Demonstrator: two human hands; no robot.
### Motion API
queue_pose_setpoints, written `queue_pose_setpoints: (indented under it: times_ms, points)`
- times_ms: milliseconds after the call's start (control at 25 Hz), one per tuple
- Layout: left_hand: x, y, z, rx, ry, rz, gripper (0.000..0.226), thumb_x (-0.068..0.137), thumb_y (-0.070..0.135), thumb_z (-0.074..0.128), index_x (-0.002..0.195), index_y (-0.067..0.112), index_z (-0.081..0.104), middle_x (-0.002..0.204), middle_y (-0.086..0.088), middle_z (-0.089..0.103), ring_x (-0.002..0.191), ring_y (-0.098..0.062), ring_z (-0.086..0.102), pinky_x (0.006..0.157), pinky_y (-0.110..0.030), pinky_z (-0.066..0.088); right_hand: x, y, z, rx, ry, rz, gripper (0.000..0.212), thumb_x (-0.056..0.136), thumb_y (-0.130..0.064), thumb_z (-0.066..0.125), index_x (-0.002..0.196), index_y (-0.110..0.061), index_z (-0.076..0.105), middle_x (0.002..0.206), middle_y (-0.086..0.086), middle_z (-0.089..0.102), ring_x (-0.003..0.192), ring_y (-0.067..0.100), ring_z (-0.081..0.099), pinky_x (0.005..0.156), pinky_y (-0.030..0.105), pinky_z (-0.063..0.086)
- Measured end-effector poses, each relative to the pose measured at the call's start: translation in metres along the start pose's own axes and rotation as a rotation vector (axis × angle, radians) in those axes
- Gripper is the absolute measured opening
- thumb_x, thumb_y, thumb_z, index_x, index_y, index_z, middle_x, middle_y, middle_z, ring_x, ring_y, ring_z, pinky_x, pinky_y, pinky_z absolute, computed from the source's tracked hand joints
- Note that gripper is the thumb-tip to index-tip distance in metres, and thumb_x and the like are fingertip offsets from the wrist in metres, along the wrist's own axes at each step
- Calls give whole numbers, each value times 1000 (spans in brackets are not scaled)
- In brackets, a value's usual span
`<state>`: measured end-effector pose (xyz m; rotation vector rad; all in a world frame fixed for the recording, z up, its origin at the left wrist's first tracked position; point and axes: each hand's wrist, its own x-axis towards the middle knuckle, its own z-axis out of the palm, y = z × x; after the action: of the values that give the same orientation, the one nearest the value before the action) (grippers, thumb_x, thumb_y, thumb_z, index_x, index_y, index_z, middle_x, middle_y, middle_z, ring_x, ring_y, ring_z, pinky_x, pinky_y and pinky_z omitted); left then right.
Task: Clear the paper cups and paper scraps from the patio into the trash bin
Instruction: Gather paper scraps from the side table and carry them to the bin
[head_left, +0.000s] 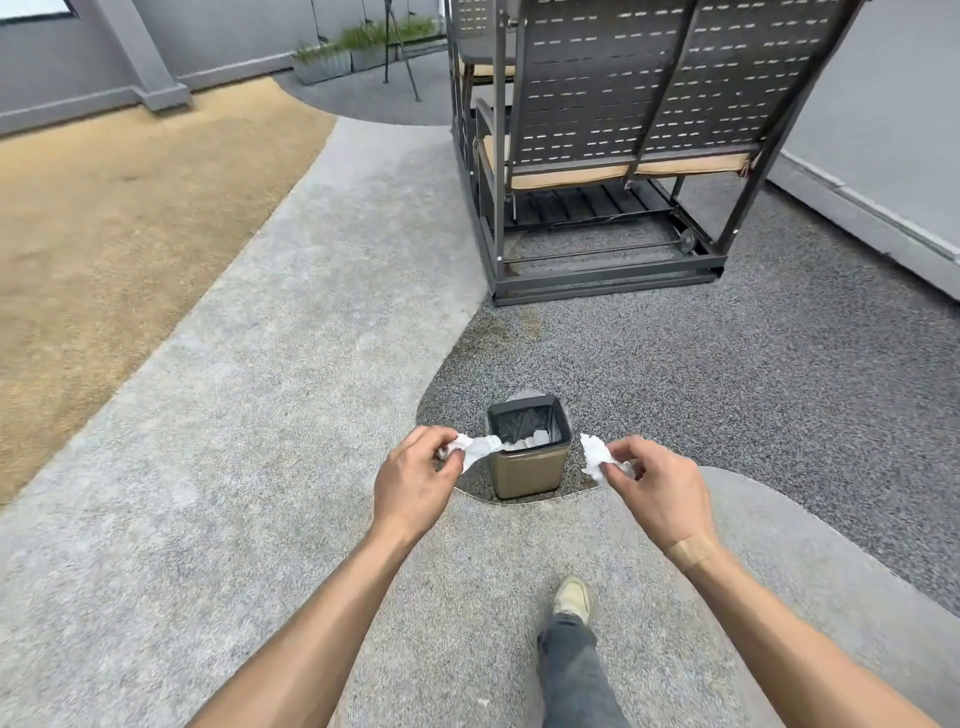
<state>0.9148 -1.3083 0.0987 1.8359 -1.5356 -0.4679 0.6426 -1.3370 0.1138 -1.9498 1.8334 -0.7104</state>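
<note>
Crumpled white paper is pinched in both hands: one scrap (475, 448) in the closed fingers of the left hand (415, 480), a second scrap (597, 456) in those of the right hand (657, 491). One open trash bin (527, 467) is seen just beyond and between them, white scraps already inside. Pale paving lies open near and left; one metal swing seat (613, 140) blocks the far right.
</note>
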Motion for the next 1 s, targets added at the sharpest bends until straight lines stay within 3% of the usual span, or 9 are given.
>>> queue_pose_setpoints:
  times_ms: [320,440,640,840,1000]
  points:
    - [156,24,72,45,-22,-48,12,90,26,66,102,24,68,99,14,63,77,-8,61,60,-14,37,183,43,19,-14,-38,-3,8,81,-34,72,86,-36,67,67,-22,53,57,-4,50,51,19,35]
    - [206,35,99,41,-35,-106,15,89,26,67,104,26,67,101,13,64,84,-3,59,65,-13,36,243,60,23,-15,-120,-7,11,84,-36,69,94,-34,68,84,-14,66,68,5,59,63,27,52]
    - [259,31,131,73,-75,-185,19,88,28,68,107,24,68,105,10,66,95,-7,58,80,-26,45,311,77,44,-10,-222,4,13,84,-35,68,97,-33,67,98,-9,70,68,7,62,72,34,56]
    - [298,2,164,79,-124,-250,19,88,25,69,106,20,68,103,6,60,86,-11,59,71,-24,46,347,104,87,29,-273,58,17,84,-30,69,101,-28,67,103,-3,71,64,-8,55,74,32,56]
    - [323,-38,202,42,-191,-349,22,88,24,69,109,18,67,102,2,59,77,-22,64,72,-36,56,369,131,138,7,-321,140,17,84,-27,69,101,-26,67,107,0,70,63,-7,54,64,24,50]
